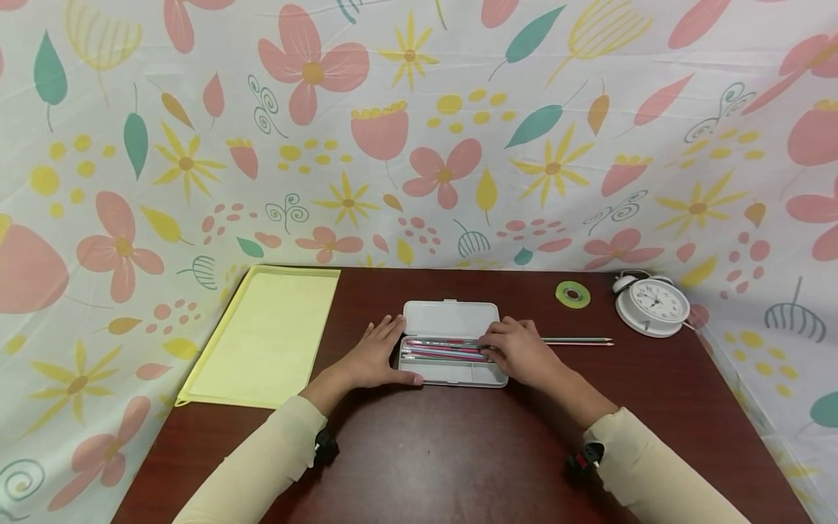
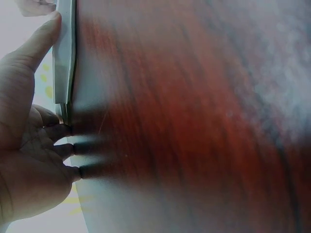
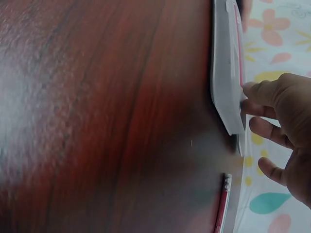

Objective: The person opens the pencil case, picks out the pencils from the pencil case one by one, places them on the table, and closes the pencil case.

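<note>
A white pencil case (image 1: pixel 452 373) lies on the table with its lid (image 1: pixel 450 318) raised at the back. Several colored pencils (image 1: pixel 439 350) fill its rear compartment. My left hand (image 1: pixel 374 358) braces the case's left end; the thumb presses the front wall and the fairly straight fingers are spread beside that end. At the right end, my right hand (image 1: pixel 520 351) reaches into the case, its thumb and index finger at the end of a pink pencil (image 3: pixel 239 53). The fingertips partly cover the pencil ends. Two more pencils (image 1: pixel 583 341) lie on the table beyond my right hand.
A yellow zip folder (image 1: pixel 262 335) lies at the left. A green tape roll (image 1: pixel 572 295) and a white alarm clock (image 1: pixel 657 302) are at the back right. Patterned cloth (image 1: pixel 419 145) hangs behind the brown table (image 1: pixel 432 451).
</note>
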Available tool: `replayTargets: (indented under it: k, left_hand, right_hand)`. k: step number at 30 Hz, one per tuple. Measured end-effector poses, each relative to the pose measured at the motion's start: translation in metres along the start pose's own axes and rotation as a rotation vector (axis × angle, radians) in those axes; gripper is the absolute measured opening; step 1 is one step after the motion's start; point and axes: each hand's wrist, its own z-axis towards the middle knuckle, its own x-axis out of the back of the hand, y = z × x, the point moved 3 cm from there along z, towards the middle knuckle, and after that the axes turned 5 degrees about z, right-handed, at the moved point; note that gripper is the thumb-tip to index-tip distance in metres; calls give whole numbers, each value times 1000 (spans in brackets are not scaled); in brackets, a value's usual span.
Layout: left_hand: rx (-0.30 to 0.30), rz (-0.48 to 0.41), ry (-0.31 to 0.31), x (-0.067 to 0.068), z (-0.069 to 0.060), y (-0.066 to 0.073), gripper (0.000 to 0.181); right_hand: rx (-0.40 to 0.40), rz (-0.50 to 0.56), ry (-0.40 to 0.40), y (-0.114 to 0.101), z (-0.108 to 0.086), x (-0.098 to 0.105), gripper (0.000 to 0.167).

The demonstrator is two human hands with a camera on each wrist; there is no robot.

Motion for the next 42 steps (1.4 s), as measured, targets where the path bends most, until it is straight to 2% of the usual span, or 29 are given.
replayTargets:
  k: [7, 18, 23, 29, 42]
  left_hand:
    - [6, 2, 4, 0, 1, 0, 131]
    - [4, 0, 4, 1, 0, 1, 130]
    - [4, 2, 1, 2, -1, 1, 130]
    - [6, 0, 7, 0, 1, 0, 131]
    - [-7, -25, -1, -2, 2, -3, 132]
  right_hand:
    - [-11, -63, -23, -4, 4, -7, 15]
    - [-12, -51, -4, -9, 8, -11, 7]
    - [-4, -82, 24, -14, 10, -14, 5]
    - [33, -119, 52, -24, 21, -16, 5]
    - [88, -131, 75, -41, 46, -25, 10]
